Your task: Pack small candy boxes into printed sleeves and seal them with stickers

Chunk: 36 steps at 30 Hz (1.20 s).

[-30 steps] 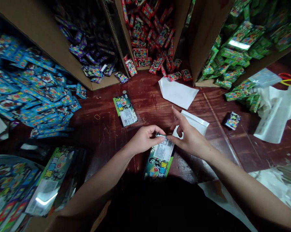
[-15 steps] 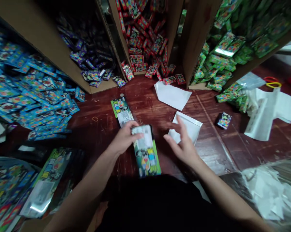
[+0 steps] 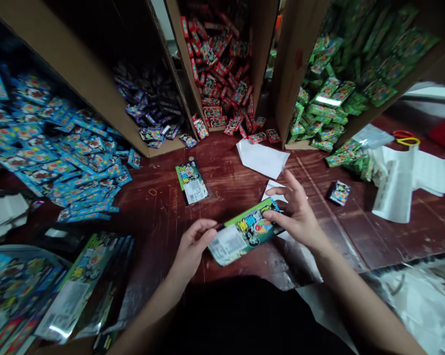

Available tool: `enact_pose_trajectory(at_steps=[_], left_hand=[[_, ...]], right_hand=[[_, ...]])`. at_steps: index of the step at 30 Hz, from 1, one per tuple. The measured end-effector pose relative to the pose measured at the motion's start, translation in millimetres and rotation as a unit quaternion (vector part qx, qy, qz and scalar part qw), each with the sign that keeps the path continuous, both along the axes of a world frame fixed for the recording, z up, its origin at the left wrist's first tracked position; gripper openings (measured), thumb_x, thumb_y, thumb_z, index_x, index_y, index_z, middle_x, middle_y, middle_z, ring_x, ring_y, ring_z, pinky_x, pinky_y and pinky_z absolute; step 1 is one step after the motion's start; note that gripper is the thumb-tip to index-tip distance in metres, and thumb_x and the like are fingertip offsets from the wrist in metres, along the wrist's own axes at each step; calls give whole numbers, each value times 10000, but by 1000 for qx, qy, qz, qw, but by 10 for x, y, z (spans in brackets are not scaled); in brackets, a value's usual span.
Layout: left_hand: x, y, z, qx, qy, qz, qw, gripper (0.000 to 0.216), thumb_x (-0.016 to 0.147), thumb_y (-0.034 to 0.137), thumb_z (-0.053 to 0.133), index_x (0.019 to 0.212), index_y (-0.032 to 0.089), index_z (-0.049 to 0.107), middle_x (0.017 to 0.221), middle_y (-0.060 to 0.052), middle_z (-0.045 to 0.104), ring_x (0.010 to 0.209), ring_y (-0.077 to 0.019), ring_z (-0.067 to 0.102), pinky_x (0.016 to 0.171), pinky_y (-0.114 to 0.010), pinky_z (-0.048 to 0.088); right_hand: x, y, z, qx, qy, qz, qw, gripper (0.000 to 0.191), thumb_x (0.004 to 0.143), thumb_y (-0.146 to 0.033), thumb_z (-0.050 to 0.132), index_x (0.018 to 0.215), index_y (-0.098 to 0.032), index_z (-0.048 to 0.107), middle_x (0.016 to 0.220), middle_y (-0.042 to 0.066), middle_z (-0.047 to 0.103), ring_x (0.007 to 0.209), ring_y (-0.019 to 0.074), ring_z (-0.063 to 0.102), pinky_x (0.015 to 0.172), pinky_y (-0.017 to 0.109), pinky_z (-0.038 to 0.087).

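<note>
Gripping opposite ends of a green packet (image 3: pixel 244 231), the left hand (image 3: pixel 192 246) and right hand (image 3: pixel 296 217) hold it above the table (image 3: pixel 355 231). Both hands' fingers are closed on its edges. Another packet (image 3: pixel 191 183) lies flat just beyond.

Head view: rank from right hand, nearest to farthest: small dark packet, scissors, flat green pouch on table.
From the right hand:
1. Small dark packet, just to its right.
2. Flat green pouch, lying to the left.
3. Scissors, far right edge.

We find open passage on the bare wooden table (image 3: pixel 240 172) around the lone green pouch (image 3: pixel 191 183). Left of that pouch, the blue packet pile (image 3: pixel 59 162) blocks the way; behind it stand the cardboard boxes (image 3: pixel 281 84); right of it lies white paper (image 3: pixel 262 158).
</note>
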<state>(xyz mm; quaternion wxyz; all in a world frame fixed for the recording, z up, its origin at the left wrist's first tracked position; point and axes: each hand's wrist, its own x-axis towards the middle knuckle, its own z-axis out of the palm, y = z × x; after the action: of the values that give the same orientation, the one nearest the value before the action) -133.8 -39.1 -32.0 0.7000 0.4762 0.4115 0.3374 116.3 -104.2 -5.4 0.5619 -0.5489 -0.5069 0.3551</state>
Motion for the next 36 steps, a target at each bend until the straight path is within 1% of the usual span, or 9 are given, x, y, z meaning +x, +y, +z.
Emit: enact_pose_trajectory(at_steps=[3, 5, 9, 13, 16, 20, 24, 32, 36], left_hand=[[112, 81, 140, 41, 35, -142, 988, 612, 752, 303, 844, 1289, 213, 566, 1134, -83, 733, 969, -209, 712, 881, -357, 560], [258, 93, 182, 62, 38, -179, 981, 666, 768, 285, 829, 1351, 204, 517, 1036, -67, 737, 911, -195, 711, 857, -350, 555], [428, -22, 74, 95, 7, -116, 989, 678, 831, 291, 777, 1408, 223, 429, 987, -41, 708, 892, -179, 698, 832, -317, 543], [343, -178, -112, 128, -4, -90, 988, 628, 884, 279, 722, 1433, 246, 417, 970, -24, 681, 842, -151, 673, 778, -276, 534], [245, -180, -161, 134, 15, -56, 989, 556, 924, 282, 667, 1439, 253, 459, 1131, -63, 685, 991, -173, 668, 863, -295, 532], [226, -53, -110, 151, 16, 32, 988, 462, 922, 288, 665, 1361, 251, 526, 1243, -74, 664, 1116, -196, 644, 944, -324, 521], [282, 36, -85, 148, 6, 8, 989, 397, 890, 263, 702, 1251, 233, 541, 1076, -42, 687, 953, -161, 667, 841, -283, 538], [150, 103, -168, 87, 33, -77, 993, 364, 837, 277, 757, 1093, 228, 503, 945, 4, 662, 854, -147, 643, 780, -271, 516], [123, 86, -124, 125, 75, -104, 984, 157, 940, 319, 625, 1052, 208, 633, 1209, -66, 664, 1145, -201, 615, 1003, -356, 461]], right_hand=[[65, 30, 58, -14, -63, 141, 988, 955, 879, -378, 729, 1591, -417, 93, 1328, 72, 553, 987, 201, 639, 859, 400, 594], [12, 33, 49, 26, -171, 99, 980, 948, 873, -384, 739, 1602, -373, 134, 1375, 98, 539, 1125, 253, 595, 973, 467, 533], [-82, -63, -13, 42, -329, -23, 943, 957, 876, -369, 744, 1613, -332, 134, 1142, 71, 694, 1127, 313, 565, 1050, 587, 402], [-131, -199, -97, 1, -272, 23, 962, 968, 908, -358, 711, 1615, -336, 51, 1072, 23, 735, 1099, 282, 606, 1132, 624, 300], [-210, -251, -218, -5, -221, 47, 974, 959, 915, -374, 700, 1613, -335, 43, 1237, 53, 694, 1257, 284, 557, 1200, 659, 168], [-361, -221, -405, 19, -89, -36, 995, 925, 891, -427, 713, 1596, -360, 119, 1465, 111, 489, 1361, 275, 483, 1141, 531, 405], [-455, -105, -467, 9, 30, -18, 999, 808, 942, -394, 639, 1579, -400, 142, 1353, 84, 518, 1104, 198, 615, 964, 405, 562], [-404, -80, -516, -36, -26, 23, 999, 851, 978, -391, 562, 1620, -348, 5, 1362, 108, 517, 1070, 215, 594, 909, 378, 566], [-294, -207, -556, -59, -55, 38, 996, 788, 979, -372, 563, 1621, -335, 108, 1229, 78, 571, 1047, 210, 595, 970, 393, 531]])
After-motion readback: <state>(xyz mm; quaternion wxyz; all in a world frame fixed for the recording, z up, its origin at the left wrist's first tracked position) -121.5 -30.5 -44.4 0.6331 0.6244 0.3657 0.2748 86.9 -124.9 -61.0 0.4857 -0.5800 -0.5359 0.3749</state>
